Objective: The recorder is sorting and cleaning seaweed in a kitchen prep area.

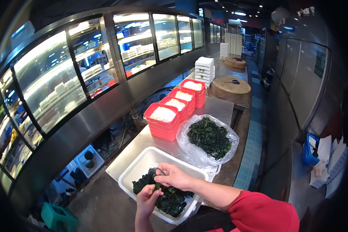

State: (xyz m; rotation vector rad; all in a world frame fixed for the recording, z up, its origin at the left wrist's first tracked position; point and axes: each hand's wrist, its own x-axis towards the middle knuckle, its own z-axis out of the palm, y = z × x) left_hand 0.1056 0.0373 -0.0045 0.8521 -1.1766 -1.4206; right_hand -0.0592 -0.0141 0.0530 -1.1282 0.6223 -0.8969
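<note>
Both my hands meet over a white plastic tub on the steel worktable. My left hand and my right hand pinch a dark green strand of seaweed between thumbs and fingers. Below them, a heap of dark seaweed covers part of the tub's bottom. Beyond the tub's far right side sits a clear plastic bag, its mouth spread wide around a large pile of cut dark green seaweed.
Stacked red trays holding pale food line the table's left side. Farther back are stacked white trays and a round wooden chopping block with scissors on it. Glass-fronted display cases run along the left. A green stool stands on the floor.
</note>
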